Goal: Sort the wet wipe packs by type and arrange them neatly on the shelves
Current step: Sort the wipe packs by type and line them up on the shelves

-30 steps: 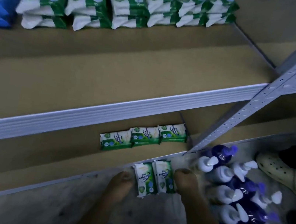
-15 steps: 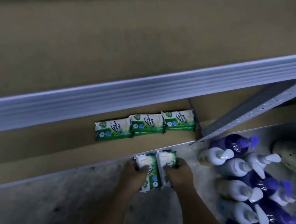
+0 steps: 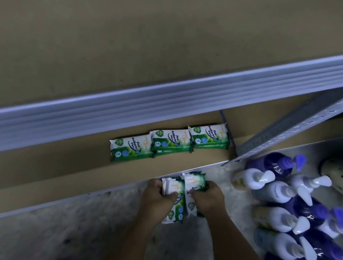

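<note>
- Head view: left grip (image 3: 156,197) curls round the left pack (image 3: 171,186), right grip (image 3: 209,200) round the right pack (image 3: 193,181).
- Packs touch side by side between the grips, just before the bottom shelf (image 3: 70,170).

Head view — looking steeply down, close to the lower shelf (image 3: 50,180).

Shows white above green, with dark blue lettering, on the row of wipe packs (image 3: 170,144) at centre frame. Repeats that white and green on the pair of packs (image 3: 192,181) at lower centre. Runs tan-brown across the shelf boards (image 3: 89,49) and pale bluish white, ribbed, along the shelf rail (image 3: 124,110). Turns purple with white pump tops on the bottles (image 3: 272,165) at lower right, mottled grey on the floor (image 3: 48,234).
</note>
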`<state>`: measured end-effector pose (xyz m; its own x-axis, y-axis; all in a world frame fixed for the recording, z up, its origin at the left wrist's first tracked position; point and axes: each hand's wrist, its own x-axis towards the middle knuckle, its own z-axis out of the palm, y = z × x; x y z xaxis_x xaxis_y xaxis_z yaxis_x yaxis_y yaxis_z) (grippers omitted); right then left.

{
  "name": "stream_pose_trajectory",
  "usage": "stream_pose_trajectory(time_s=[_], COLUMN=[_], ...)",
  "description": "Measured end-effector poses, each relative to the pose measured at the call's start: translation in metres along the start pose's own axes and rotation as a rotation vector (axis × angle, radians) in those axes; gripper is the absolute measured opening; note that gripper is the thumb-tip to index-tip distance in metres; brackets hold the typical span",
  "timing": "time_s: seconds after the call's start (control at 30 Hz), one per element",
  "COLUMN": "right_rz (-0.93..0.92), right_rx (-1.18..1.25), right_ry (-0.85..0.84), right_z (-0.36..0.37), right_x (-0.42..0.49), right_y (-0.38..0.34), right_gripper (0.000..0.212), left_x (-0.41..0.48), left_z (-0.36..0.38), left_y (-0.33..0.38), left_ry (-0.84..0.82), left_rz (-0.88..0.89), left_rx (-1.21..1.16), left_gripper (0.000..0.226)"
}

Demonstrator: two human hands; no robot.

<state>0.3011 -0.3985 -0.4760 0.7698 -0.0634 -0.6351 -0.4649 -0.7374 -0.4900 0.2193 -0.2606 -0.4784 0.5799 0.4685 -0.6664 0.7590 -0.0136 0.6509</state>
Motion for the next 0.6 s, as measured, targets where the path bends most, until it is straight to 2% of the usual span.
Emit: stream_pose_trajectory(time_s=[0.17,0.27,0.43,0.6], right_rz=[0.009,0.029,0.004,-0.079], right_rx=[-0.045,-0.108,-0.131,-0.147], right_ry=[-0.018,0.023,-0.007,-0.013], right_z=[0.002,0.003,-0.004,-0.024], right_x=[-0.007,-0.021,-0.064,-0.12], right_y=[-0.003,-0.001,0.0,-0.015], right_gripper=[0.041,0.052,0.038,0.032], left_x=[-0.008,-0.022,-0.053,-0.1], left_z=[-0.016,-0.032,-0.062,-0.096], left_y=[-0.003,0.0,0.004,0.019], left_ry=[-0.048,-0.113,-0.127,-0.088], left_rz=[0.041,0.067,0.103,0.164], left_rx=[0.028,0.098,0.164,0.143], left_gripper=[0.024,0.019,0.028,0.024])
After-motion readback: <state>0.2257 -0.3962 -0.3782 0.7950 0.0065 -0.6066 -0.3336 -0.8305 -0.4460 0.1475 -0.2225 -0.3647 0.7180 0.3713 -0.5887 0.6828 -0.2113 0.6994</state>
